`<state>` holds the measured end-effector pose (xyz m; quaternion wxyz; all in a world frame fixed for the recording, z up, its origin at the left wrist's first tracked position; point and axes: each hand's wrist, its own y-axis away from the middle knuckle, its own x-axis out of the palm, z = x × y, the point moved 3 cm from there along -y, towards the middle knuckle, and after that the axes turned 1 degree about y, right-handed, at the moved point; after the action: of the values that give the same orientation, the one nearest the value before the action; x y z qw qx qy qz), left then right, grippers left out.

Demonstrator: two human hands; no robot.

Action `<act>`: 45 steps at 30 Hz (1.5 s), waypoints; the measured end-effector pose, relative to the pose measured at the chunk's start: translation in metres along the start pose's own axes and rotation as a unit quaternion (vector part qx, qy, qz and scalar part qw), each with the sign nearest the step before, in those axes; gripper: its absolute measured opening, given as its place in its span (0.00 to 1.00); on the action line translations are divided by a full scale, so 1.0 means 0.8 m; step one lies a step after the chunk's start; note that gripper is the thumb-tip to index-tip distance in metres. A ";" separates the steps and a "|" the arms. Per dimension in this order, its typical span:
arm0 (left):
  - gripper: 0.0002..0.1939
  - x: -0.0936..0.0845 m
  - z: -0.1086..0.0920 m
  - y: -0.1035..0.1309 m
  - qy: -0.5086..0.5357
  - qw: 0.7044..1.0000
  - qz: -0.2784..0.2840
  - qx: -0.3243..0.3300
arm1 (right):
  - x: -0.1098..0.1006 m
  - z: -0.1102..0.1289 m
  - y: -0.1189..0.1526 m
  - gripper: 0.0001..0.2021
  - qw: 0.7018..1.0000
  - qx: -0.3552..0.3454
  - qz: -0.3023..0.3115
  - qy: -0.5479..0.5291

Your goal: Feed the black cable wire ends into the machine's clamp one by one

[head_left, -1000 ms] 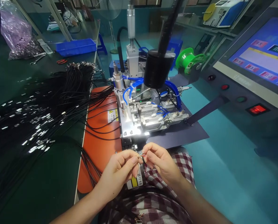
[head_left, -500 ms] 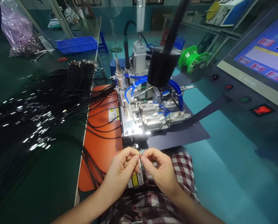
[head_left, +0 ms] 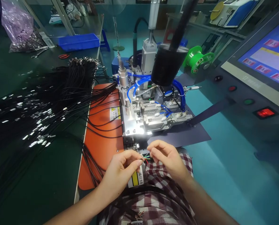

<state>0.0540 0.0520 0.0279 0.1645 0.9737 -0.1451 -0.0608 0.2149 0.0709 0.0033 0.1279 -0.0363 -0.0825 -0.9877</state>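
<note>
My left hand (head_left: 123, 166) pinches the end of a cable between thumb and forefinger, in front of the machine. From that pinch several thin wires (head_left: 147, 157) fan out to the right, with red, green and whitish ones among them. Just right of the wire tips is my right hand (head_left: 169, 158), its fingers bent and loosely apart, with nothing visible in them. The rest of the held cable is hidden behind my left hand.
A metal machine (head_left: 151, 115) with blue air tubes stands ahead on an orange plate (head_left: 102, 140). Black cables (head_left: 80, 75) with shiny ends pile on the left table. A control panel (head_left: 254, 84) leans in at right, and a black cylinder (head_left: 169, 64) hangs above the machine.
My right hand has come away from the wires, up and to the right, and its fingers have loosened. The wires now show spread out from my left hand, which keeps its pinch.
</note>
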 end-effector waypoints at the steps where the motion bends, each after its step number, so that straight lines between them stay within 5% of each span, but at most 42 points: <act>1: 0.05 0.000 -0.001 0.001 -0.016 1.000 0.002 0.010 | -0.001 0.003 -0.002 0.07 1.000 0.001 0.021 0.017; 5: 0.07 -0.001 -0.001 0.006 -0.089 0.995 0.008 0.051 | 0.000 0.021 -0.005 0.07 0.988 -0.027 0.088 0.121; 10: 0.10 0.003 -0.008 0.013 -0.276 0.947 0.018 0.166 | 0.005 0.040 -0.001 0.09 0.952 -0.082 0.095 0.279; 13: 0.11 0.007 -0.007 0.014 -0.334 0.927 0.046 0.166 | 0.011 0.044 0.002 0.09 0.920 -0.122 0.088 0.361; 19: 0.07 -0.005 -0.003 0.001 -0.141 0.989 0.003 0.050 | 0.001 0.029 -0.004 0.08 0.978 -0.054 0.035 0.199; 27: 0.06 -0.008 0.001 -0.001 0.025 0.999 0.006 -0.031 | 0.009 0.000 -0.005 0.08 1.000 0.012 0.024 0.002; 40: 0.07 -0.005 -0.007 -0.003 0.022 1.000 -0.018 0.002 | 0.032 0.001 0.009 0.08 0.999 0.027 -0.019 0.020; 45: 0.09 -0.005 0.004 -0.004 0.090 0.993 -0.035 -0.075 | 0.039 0.001 0.017 0.09 0.998 0.043 -0.029 0.022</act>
<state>0.0504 0.0548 0.0238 0.2473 0.9646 -0.0909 0.0108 0.1885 0.0505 0.0089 0.1028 -0.0068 -0.1230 -0.9870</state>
